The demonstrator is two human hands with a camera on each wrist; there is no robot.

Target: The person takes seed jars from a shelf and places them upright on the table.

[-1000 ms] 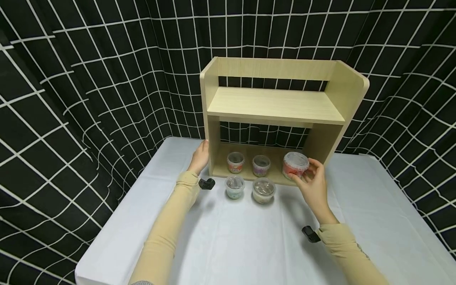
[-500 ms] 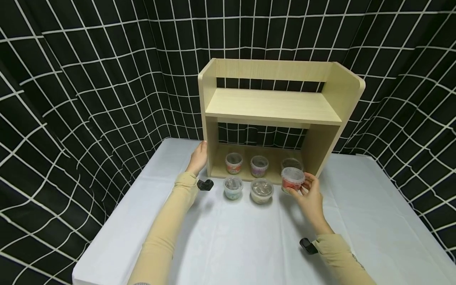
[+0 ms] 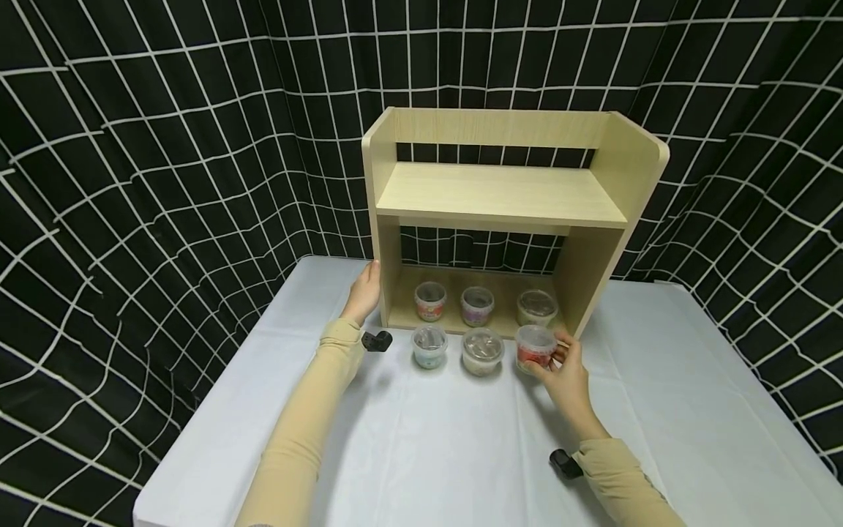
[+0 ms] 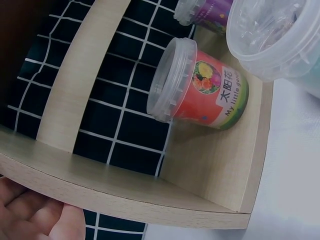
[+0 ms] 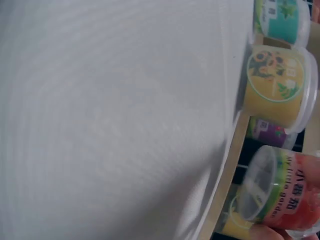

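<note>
My right hand [image 3: 570, 382] grips a lidded clear plastic tub [image 3: 533, 355] with a red label, fingers and thumb round its right side. The tub is just in front of the shelf's lower right corner; in the right wrist view its clear bottom shows. My left hand [image 3: 363, 294] rests against the outer left side of the light wooden shelf [image 3: 500, 194], its fingers along the panel; the left wrist view shows those fingers [image 4: 45, 215] at the panel's edge, holding nothing.
Inside the lower compartment stand an orange-red tub [image 4: 212, 90], a purple tub [image 3: 477, 307] and a yellowish tub [image 3: 537, 311]. In front, on the white tablecloth [image 3: 421, 446], are a teal tub [image 3: 429, 351] and a yellow tub [image 5: 275, 82]. Black grid curtains [image 3: 197, 146] surround the table.
My right hand has drawn the red-labelled tub forward and down from the shelf's lower right, uncovering the yellowish tub behind it. The left hand stays at the shelf's side.
</note>
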